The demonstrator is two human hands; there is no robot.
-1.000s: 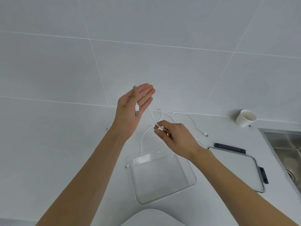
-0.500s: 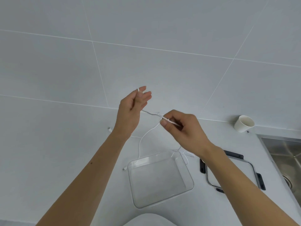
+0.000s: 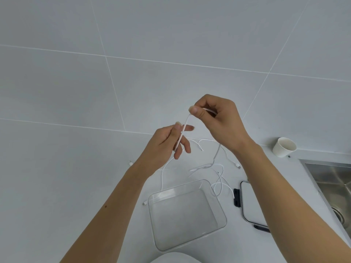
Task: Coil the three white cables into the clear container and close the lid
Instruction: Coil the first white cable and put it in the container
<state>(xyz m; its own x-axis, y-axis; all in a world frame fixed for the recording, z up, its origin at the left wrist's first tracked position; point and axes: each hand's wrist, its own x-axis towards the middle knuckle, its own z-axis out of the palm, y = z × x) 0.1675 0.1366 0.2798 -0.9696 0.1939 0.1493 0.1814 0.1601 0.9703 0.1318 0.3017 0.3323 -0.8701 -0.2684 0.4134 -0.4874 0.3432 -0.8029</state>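
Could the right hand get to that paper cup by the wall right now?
Probably not at once: the right hand is pinching a white cable shared with the left hand. Otherwise, the counter toward the paper cup looks bare.

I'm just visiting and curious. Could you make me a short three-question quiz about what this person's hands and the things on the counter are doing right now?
1. True or false: the clear container already holds a coiled cable.
2. Which hand is higher, pinching the white cable? A) left hand B) right hand
3. Fill in: the paper cup stands by the wall, near the ____.

Key:
1. False; it looks empty, and the loose cables lie on the counter behind it.
2. B.
3. Sink.
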